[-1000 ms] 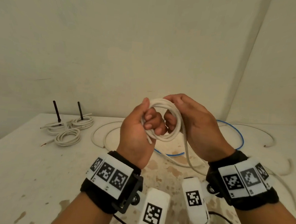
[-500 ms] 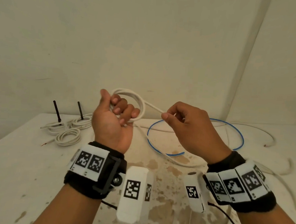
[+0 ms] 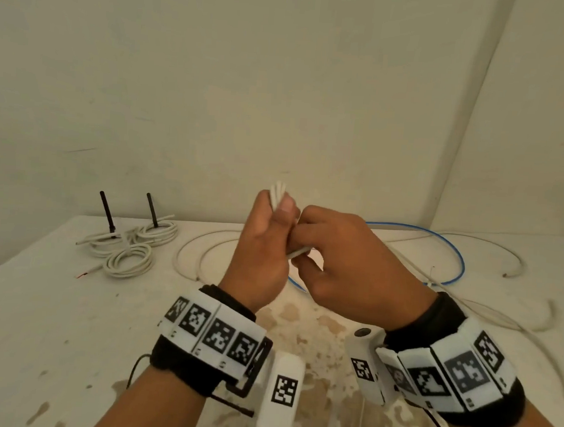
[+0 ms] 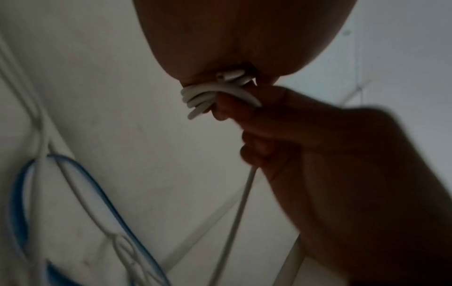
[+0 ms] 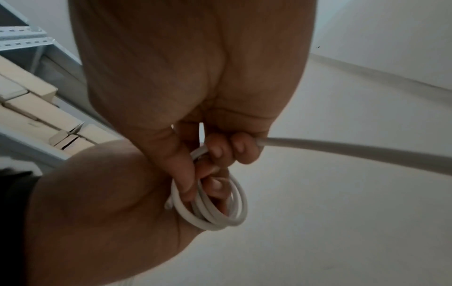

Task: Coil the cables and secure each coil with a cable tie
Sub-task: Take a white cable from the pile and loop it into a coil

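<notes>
My left hand holds a small coil of white cable upright above the table, thumb pressed on the loops. The coil's top sticks out above the fist. In the right wrist view the coil hangs round the left fingers. My right hand is pressed against the left one and grips the same cable's loose run, which trails away to the table. The left wrist view shows the bunched loops between both hands, with the right hand beside them.
Three tied white coils lie at the table's back left, two with black cable ties standing up. A blue cable and loose white cables sprawl behind the hands. The stained table meets walls behind and to the right.
Half a second ago the hands were apart with a stretch of cable drawn out between them. The right hand has now brought that cable back against the coil, and the left hand has moved right.
</notes>
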